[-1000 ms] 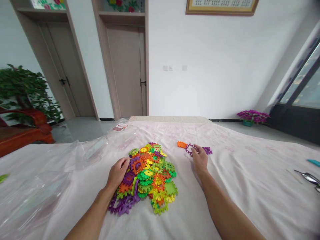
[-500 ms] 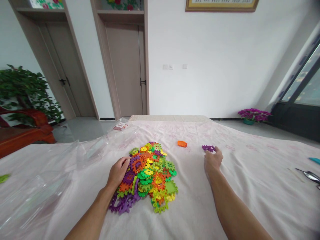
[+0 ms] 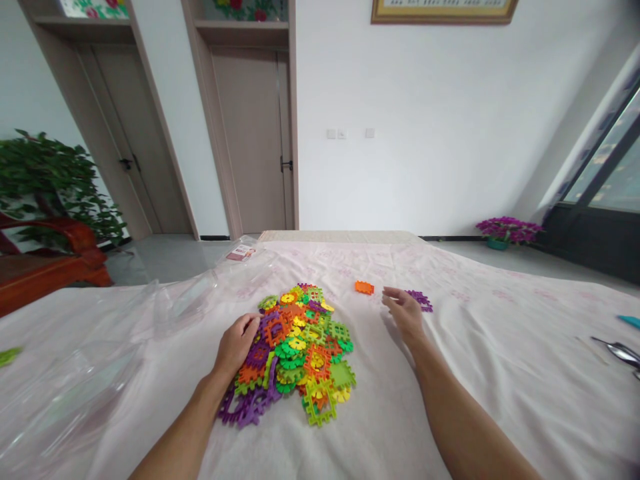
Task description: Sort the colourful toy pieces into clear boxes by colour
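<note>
A heap of plastic building pieces in green, yellow, orange and purple lies on the cloth in front of me. My left hand rests at the heap's left side, its fingers curled together against purple pieces; whatever they hold, if anything, is hidden. To the right of the heap my right hand is open and holds nothing, with thumb and fingers apart. Just beyond it lies a purple square piece, partly covered by the hand. An orange piece lies flat to the left of my right fingertips.
A pale flowered cloth covers the table. Clear plastic packaging spreads over the left side, near a light green piece. At the right edge lie scissors and a blue item.
My right hand has let go of the purple square piece and moved left, toward the orange piece. The purple piece now lies on the cloth. My left hand has stayed in place.
</note>
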The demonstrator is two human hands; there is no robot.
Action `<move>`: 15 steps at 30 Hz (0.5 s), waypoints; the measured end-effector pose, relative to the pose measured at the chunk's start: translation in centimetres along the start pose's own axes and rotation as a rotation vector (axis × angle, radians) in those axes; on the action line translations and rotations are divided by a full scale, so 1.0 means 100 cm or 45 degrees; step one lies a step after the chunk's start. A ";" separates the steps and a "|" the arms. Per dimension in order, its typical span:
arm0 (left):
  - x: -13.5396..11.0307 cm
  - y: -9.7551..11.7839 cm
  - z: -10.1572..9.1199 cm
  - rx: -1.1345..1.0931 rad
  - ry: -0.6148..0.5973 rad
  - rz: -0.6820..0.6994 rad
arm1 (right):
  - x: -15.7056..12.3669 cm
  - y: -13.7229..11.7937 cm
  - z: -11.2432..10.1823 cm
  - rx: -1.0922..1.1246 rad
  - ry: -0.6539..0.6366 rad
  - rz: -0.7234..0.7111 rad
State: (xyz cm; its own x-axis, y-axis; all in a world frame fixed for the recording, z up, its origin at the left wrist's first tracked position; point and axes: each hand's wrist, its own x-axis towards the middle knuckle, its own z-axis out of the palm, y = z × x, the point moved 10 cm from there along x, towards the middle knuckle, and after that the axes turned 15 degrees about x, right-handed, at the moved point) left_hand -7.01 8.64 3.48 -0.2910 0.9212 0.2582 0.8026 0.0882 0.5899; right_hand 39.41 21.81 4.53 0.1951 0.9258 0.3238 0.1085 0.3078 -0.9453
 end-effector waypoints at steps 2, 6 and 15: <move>0.000 0.001 -0.001 0.003 0.008 0.000 | -0.012 0.002 0.036 0.031 -0.247 0.108; -0.001 0.002 -0.003 0.016 0.013 -0.004 | -0.044 -0.009 0.101 -0.062 -0.825 0.098; -0.001 0.002 -0.002 0.011 -0.011 -0.016 | -0.074 -0.032 0.128 -0.434 -1.182 -0.272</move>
State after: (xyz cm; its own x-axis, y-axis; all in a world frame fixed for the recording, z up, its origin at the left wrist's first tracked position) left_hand -6.88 8.47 3.73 -0.2968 0.9233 0.2440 0.8032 0.1032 0.5867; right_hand 25.12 16.82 4.59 -0.6807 0.7080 0.1882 0.3532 0.5423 -0.7624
